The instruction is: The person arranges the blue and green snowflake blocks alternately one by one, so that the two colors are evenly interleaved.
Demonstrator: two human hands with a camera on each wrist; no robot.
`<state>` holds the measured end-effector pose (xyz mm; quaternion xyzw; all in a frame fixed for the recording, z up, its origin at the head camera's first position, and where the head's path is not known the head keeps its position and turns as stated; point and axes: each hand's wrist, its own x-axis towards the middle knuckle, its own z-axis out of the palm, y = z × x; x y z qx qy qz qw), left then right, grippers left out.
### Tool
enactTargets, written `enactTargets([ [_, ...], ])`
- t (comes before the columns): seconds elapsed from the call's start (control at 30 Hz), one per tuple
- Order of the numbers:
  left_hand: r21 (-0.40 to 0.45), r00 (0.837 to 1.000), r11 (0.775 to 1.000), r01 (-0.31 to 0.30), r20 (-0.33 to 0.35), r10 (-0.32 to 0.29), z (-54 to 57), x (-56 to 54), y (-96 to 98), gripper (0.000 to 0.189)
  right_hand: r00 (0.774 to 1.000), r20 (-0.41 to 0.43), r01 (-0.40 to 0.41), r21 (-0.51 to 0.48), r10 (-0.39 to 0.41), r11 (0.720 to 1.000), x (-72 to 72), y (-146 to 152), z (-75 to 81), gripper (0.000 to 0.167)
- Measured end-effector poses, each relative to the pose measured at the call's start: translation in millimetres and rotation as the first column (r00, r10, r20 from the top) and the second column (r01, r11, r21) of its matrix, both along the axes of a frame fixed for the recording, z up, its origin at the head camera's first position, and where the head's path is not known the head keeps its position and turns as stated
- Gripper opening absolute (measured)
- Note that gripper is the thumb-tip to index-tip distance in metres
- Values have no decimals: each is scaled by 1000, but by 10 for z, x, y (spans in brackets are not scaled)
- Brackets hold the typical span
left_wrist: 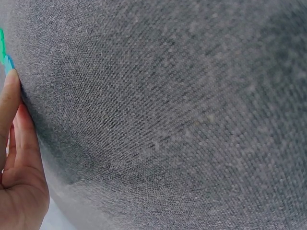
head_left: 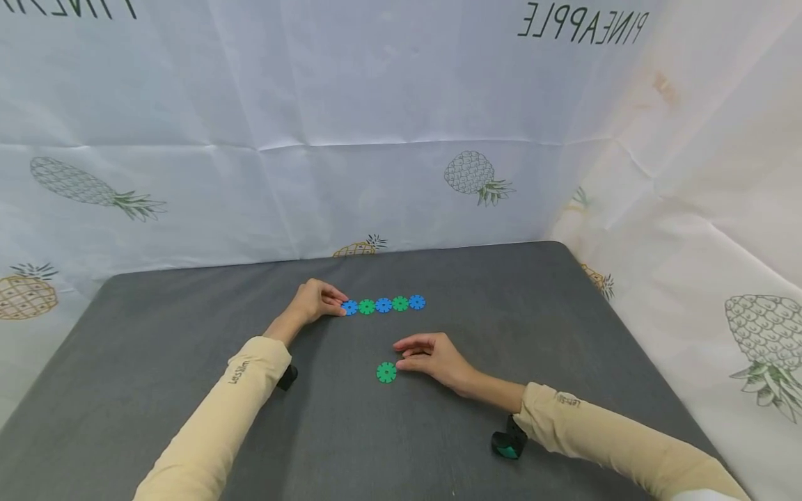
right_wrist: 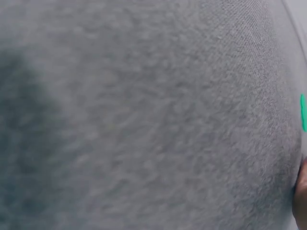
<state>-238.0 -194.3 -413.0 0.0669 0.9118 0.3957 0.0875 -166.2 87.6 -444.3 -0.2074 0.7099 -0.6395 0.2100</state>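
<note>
A row of notched plastic discs, alternating blue and green, lies across the table's far middle. My left hand (head_left: 311, 301) pinches the leftmost blue disc (head_left: 349, 307) between thumb and fingers; in the left wrist view the thumb lies against that blue disc (left_wrist: 8, 63). Beside it sits a green disc (head_left: 366, 307), and a blue disc (head_left: 416, 302) ends the row on the right. Nearer to me lies a separate green disc (head_left: 386, 372). My right hand (head_left: 440, 358) is just right of it, fingers loosely extended, thumb tip close to its edge; whether they touch I cannot tell.
A dark grey cloth covers the table (head_left: 501, 299). A white curtain (head_left: 376, 83) printed with pineapples hangs behind the table and along its right side. Dark wrist devices (head_left: 509, 442) sit below both cuffs.
</note>
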Motion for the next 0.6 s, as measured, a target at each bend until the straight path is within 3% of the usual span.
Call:
enactTargets([
  [0.2,11,1000,1000,0,9,0,-1,2,-5,24,999,-44,-20,105,25,994,-11,-70,1,43],
  [0.6,11,1000,1000,-3,17,2,-11,-1,-13,23,981,-162,-79,170,106,982,-52,-74,-47,40],
])
